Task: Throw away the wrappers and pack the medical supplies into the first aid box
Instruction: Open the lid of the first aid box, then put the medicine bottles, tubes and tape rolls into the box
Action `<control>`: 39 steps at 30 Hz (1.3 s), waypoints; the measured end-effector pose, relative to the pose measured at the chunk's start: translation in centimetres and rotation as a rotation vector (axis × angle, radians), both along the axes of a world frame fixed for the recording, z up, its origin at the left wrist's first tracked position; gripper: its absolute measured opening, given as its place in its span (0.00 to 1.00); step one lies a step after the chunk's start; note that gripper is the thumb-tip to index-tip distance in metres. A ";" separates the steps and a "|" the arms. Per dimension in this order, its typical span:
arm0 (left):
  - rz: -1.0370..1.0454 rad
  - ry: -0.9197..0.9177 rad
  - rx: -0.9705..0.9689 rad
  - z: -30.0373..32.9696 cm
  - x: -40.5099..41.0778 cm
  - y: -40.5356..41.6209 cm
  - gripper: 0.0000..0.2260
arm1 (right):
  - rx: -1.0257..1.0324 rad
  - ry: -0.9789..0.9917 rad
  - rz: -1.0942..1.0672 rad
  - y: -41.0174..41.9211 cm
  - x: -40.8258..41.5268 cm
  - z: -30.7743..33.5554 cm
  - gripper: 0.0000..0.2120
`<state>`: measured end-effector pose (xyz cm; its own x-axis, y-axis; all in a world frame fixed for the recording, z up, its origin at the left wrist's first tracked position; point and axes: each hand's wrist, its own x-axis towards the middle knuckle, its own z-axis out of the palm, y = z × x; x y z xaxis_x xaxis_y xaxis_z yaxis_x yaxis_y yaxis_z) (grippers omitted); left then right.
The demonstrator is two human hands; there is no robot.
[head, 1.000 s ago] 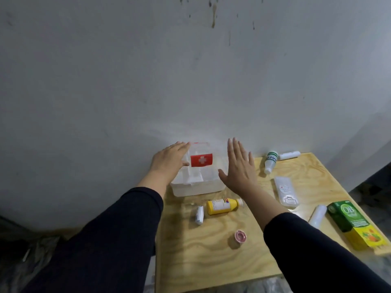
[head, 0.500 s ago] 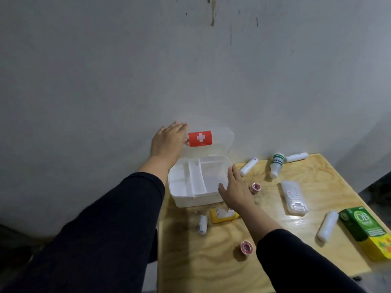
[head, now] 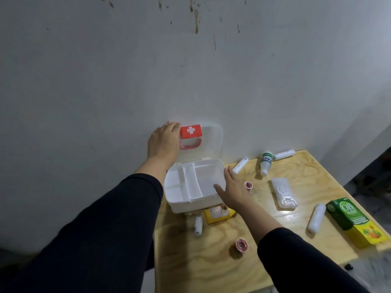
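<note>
The white first aid box (head: 179, 205) stands open at the table's back left, its divided tray bare. Its clear lid (head: 211, 142) with a red cross label leans back against the wall, and my left hand (head: 164, 141) holds the lid's left edge. My right hand (head: 231, 190) rests flat with spread fingers on the box's right rim. A yellow bottle (head: 218, 213) and a small white roll (head: 198, 226) lie just in front of the box. Two pink tape rolls (head: 248, 185) (head: 242, 245) lie on the wood.
On the plywood table (head: 211, 267) lie a green-capped white bottle (head: 266, 162), two white tubes (head: 240, 165) (head: 284, 155), a flat white case (head: 283, 192), a white roll (head: 316, 217) and a green-yellow carton (head: 355, 222). A grey wall stands right behind.
The lid swung from closed to fully open against the wall, with my left hand on it. My right hand dropped from the lid to the box's right rim.
</note>
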<state>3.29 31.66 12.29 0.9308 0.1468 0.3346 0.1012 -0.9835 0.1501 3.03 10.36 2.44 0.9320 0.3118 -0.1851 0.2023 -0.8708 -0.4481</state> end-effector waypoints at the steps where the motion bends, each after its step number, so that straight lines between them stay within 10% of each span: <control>1: -0.025 -0.007 -0.003 0.2 -0.2 -0.4 0.21 | -0.011 -0.019 0.006 -0.3 0.1 0.5 0.33; 21: -0.629 0.660 -0.006 -5.0 -3.7 -24.6 0.22 | -0.216 0.104 -0.382 -24.4 -7.7 4.2 0.28; 39: -0.508 0.812 -0.071 -10.0 -0.7 -40.8 0.21 | 0.142 -0.010 -0.546 -37.7 -3.2 -5.1 0.21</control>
<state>2.59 -9.12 2.31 0.8330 -0.3429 -0.4341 -0.2355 -0.9299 0.2826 -0.15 -27.29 -2.61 0.9665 -0.1953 -0.1665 -0.2559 -0.7815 -0.5690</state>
